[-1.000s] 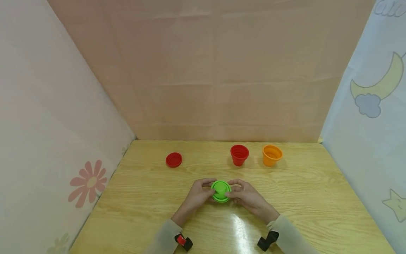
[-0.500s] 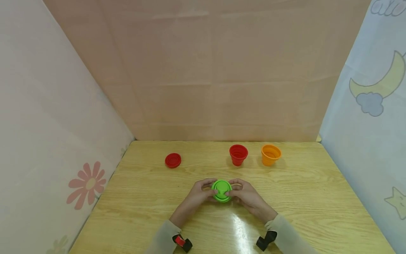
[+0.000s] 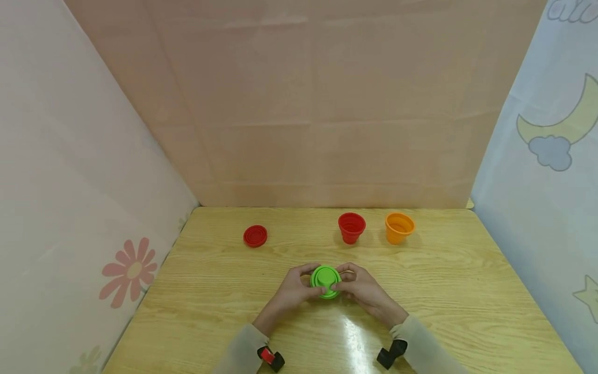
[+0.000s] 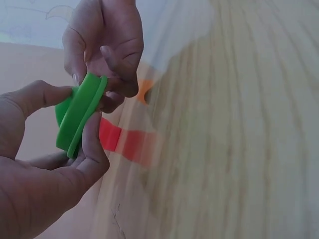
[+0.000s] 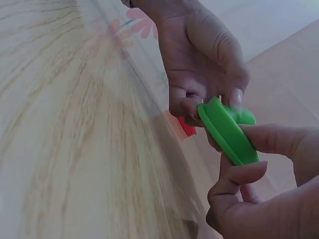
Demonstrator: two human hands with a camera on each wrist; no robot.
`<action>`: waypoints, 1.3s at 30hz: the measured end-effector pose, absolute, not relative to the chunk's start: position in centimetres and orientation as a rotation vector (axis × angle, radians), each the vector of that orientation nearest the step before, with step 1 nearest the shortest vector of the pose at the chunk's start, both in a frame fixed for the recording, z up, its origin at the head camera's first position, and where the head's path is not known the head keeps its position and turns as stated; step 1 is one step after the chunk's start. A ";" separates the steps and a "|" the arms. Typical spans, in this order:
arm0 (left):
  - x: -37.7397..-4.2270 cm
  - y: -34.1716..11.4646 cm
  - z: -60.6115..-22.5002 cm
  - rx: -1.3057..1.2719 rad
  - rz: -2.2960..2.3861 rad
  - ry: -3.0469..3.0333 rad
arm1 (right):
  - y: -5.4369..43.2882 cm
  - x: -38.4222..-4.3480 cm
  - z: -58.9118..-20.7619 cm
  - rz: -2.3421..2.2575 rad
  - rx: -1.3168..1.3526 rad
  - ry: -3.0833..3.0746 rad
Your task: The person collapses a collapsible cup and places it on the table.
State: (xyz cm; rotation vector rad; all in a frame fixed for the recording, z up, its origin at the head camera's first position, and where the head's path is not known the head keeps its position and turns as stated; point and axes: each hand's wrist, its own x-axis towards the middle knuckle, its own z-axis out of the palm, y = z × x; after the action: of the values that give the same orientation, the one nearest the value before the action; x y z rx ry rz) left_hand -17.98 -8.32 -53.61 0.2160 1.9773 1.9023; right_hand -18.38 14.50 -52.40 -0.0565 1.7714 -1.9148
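Observation:
Both hands hold a green collapsible silicone cup [image 3: 325,275], folded to a thick ringed disc. It is above the table, its round base facing up in the head view. My left hand [image 3: 295,291] grips its left side, thumb on the upper face and fingers curled under the rim. On the other side my right hand [image 3: 366,293] pinches it the same way. Seen edge-on in the left wrist view, the green cup [image 4: 82,112] shows its rim and a raised middle. The right wrist view shows the green cup [image 5: 229,132] between both thumbs and fingers.
Beyond the hands, a red cup [image 3: 351,228] and an orange cup [image 3: 399,228] stand expanded on the wooden table [image 3: 201,291]. A flat red ringed disc [image 3: 255,236] lies at the back left. Fabric walls border the back and sides.
The green cup's middle looked flatter half a second ago with both thumbs on it; it now stands out more. My left thumb has slid toward the cup's near edge. The other cups stay put.

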 end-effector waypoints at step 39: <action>-17.9 -8.6 -53.3 0.096 1.897 1.904 | 14.8 -18.1 -52.7 -1.918 -0.036 1.716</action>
State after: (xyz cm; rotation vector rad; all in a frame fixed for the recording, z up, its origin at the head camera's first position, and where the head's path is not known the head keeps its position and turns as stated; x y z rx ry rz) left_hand -17.87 -8.59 -53.32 0.0956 1.9035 1.8972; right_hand -18.15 14.77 -52.70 -0.0359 1.7162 -1.9178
